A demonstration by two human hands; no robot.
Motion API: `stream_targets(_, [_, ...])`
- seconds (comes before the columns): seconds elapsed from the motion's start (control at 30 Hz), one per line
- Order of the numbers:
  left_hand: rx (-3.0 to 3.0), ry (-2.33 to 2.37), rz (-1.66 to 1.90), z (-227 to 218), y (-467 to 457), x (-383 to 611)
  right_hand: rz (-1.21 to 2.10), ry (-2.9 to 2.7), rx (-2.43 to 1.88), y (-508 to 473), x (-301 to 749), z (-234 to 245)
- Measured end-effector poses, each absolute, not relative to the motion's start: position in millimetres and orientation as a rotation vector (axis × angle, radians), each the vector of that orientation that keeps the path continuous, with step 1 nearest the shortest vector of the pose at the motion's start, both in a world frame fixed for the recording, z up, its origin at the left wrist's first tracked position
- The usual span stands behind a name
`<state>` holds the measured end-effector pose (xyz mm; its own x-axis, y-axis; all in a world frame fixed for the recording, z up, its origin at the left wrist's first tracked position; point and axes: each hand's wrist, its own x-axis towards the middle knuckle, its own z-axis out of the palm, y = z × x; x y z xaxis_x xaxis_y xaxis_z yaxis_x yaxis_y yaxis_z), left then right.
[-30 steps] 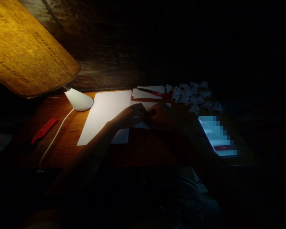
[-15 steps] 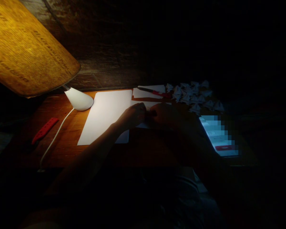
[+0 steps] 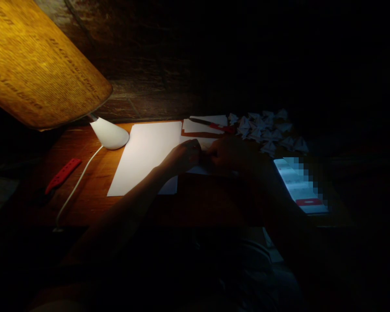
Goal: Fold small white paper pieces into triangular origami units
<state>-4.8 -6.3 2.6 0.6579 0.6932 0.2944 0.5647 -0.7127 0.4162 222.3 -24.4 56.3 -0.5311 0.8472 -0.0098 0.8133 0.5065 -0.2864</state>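
My left hand (image 3: pixel 186 155) is bent inward with its fingers curled, beside the right edge of a stack of white paper (image 3: pixel 149 147). My right hand (image 3: pixel 229 154) lies in deep shadow, closed, its fingertips close to those of the left. Both hands are over a white sheet (image 3: pixel 198 170) on the wooden table. Whatever lies between the fingers is hidden by the dark and by the hands themselves.
Folded white paper pieces (image 3: pixel 256 130) lie in a heap at the back right. A dark-bladed, red-handled tool (image 3: pixel 211 125) rests on smaller sheets (image 3: pixel 195 127). A lit phone (image 3: pixel 292 184) is at right; a lamp (image 3: pixel 112 135), its cord and a red holed strip (image 3: pixel 63 175) at left.
The right hand has turned and dipped slightly over the sheet, hiding the gap between the hands more. The left hand has hardly moved. The whole view has shifted a little.
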Motion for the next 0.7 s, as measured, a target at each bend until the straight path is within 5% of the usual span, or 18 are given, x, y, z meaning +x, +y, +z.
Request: stream_targets(0.7, [2.579, 0.979, 0.658, 7, -10, -4, 0.736, -2.197, -1.673, -15, 219, 28])
